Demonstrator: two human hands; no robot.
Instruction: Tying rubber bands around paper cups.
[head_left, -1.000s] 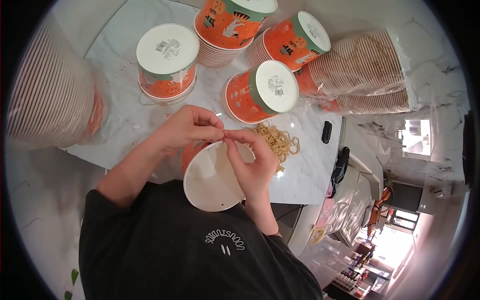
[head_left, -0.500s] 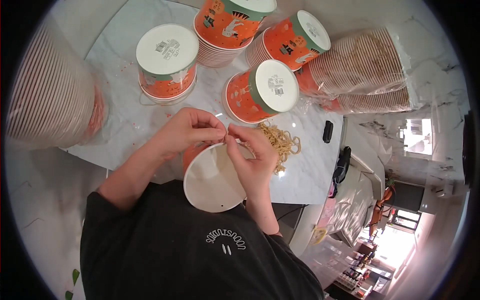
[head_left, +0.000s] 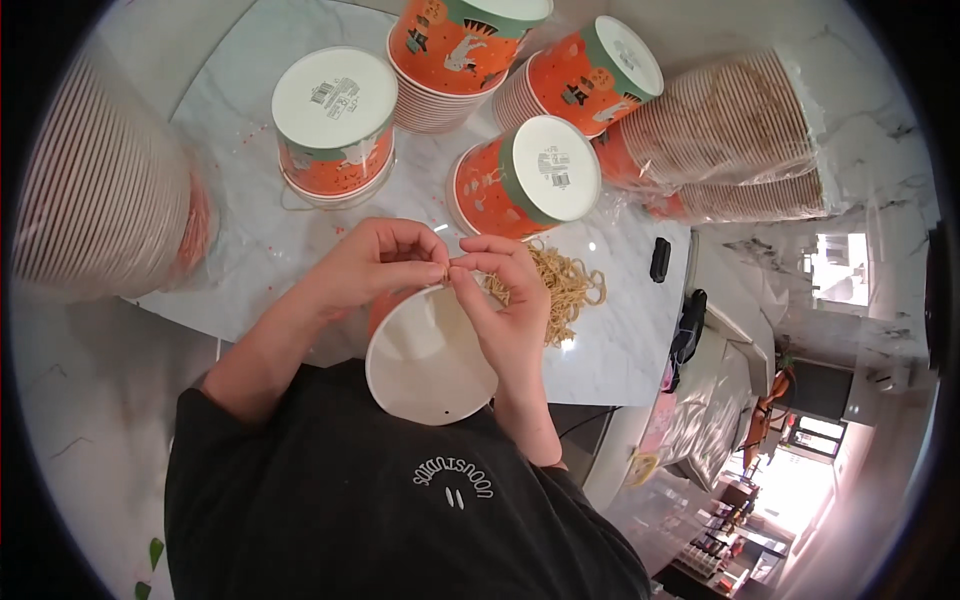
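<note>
An open paper bucket (head_left: 425, 355), white inside, lies tipped against my dark shirt with its mouth toward me. A small hole shows in the rim's near edge. At the far rim, my left hand (head_left: 385, 262) pinches a tiny bit of tan cord between thumb and forefinger, mostly hidden by the fingertips. My right hand (head_left: 507, 290) meets it there, thumb and forefinger closed on the same bit, its other fingers loosely raised. Just beyond the right hand, a tangled heap of tan cords (head_left: 575, 290) rests on the marble-patterned table (head_left: 615, 350).
Upside-down orange and green buckets stand beyond my hands: one with cord at its base (head_left: 335, 120), another (head_left: 525, 180), and two stacks (head_left: 455, 55) (head_left: 580, 80). Plastic-wrapped bucket stacks flank them at left (head_left: 105, 190) and right (head_left: 730, 130). A small black object (head_left: 660, 260) lies near the right edge.
My right hand's fingers have lifted and spread a little away from the rim, while its thumb and forefinger stay beside my left fingertips. The bucket has barely moved.
</note>
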